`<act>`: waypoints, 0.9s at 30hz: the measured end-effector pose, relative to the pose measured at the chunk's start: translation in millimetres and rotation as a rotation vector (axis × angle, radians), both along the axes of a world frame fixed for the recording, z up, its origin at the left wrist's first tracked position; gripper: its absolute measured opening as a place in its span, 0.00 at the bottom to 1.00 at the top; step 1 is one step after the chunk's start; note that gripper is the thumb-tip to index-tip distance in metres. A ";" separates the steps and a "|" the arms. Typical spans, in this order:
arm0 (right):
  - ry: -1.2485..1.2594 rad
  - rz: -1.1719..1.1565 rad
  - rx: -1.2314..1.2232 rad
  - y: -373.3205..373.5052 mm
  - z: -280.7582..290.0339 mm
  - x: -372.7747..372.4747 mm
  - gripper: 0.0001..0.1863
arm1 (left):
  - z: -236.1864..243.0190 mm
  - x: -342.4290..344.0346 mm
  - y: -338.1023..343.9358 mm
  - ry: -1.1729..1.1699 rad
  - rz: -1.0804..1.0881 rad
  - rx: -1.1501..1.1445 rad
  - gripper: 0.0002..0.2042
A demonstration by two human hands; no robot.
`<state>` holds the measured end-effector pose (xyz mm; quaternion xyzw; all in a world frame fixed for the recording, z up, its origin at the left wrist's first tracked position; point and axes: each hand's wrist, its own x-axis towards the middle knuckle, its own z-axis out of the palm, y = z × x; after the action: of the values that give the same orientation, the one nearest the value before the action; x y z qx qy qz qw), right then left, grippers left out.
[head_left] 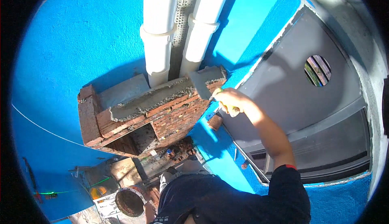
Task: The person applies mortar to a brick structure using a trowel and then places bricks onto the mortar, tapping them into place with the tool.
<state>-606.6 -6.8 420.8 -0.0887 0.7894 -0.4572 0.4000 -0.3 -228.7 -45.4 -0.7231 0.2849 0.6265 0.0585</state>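
My right hand grips the yellow-green handle of a trowel, whose grey blade rests on wet mortar along the top of a low brick structure. The mortar strip runs along its front edge, with a ragged border. A square opening is in the brick face below. A bit of skin at the lower edge, beside a round bucket, seems to be my left arm or hand; its fingers cannot be made out.
Two white pipes rise behind the bricks against a blue wall. A grey panel with a round hole stands at right. A white string crosses the left wall. Boards, a loose brick and rubble lie below.
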 end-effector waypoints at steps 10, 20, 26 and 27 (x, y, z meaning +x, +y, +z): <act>0.151 -0.225 0.313 51.1 35.8 -45.1 0.11 | -0.3 -18.0 -9.2 0.037 -0.011 -0.015 0.23; 0.386 0.370 0.491 34.7 65.8 -138.4 0.16 | -0.8 11.2 5.4 -0.027 -0.039 0.017 0.22; 0.179 0.432 0.412 -18.0 64.7 -153.6 0.15 | 4.6 16.7 4.1 -0.023 -0.006 0.015 0.22; 0.213 0.551 0.387 -32.3 65.0 -145.6 0.15 | 5.4 18.1 3.4 -0.023 -0.003 0.014 0.22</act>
<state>-752.2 -39.1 485.8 -0.2681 0.8451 -0.1626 0.4331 17.8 -225.3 -40.0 -0.7295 0.2808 0.6199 0.0680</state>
